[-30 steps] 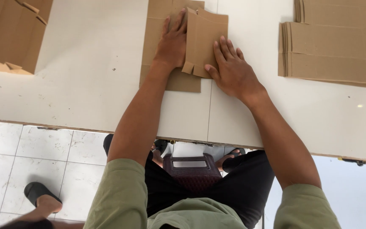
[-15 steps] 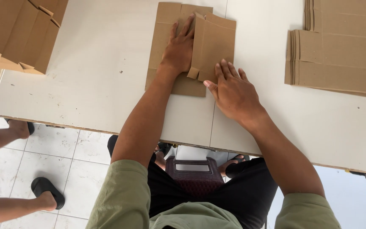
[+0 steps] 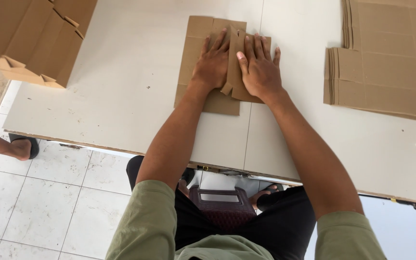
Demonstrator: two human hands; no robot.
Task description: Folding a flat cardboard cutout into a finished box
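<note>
Hands (image 3: pixel 211 62) (image 3: pixel 260 70) flat, seemingly pressing cardboard (image 3: pixel 196 58)

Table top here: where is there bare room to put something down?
Bare table lies between the folded cardboard sheet under both hands and the cardboard boxes at far left. A narrower strip separates the right hand from the flat cardboard stack. The centre is crowded.

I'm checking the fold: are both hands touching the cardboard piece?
Touching. The head view shows the left hand and right hand lying palm down, fingers spread, flat on the folded cardboard piece.
</note>
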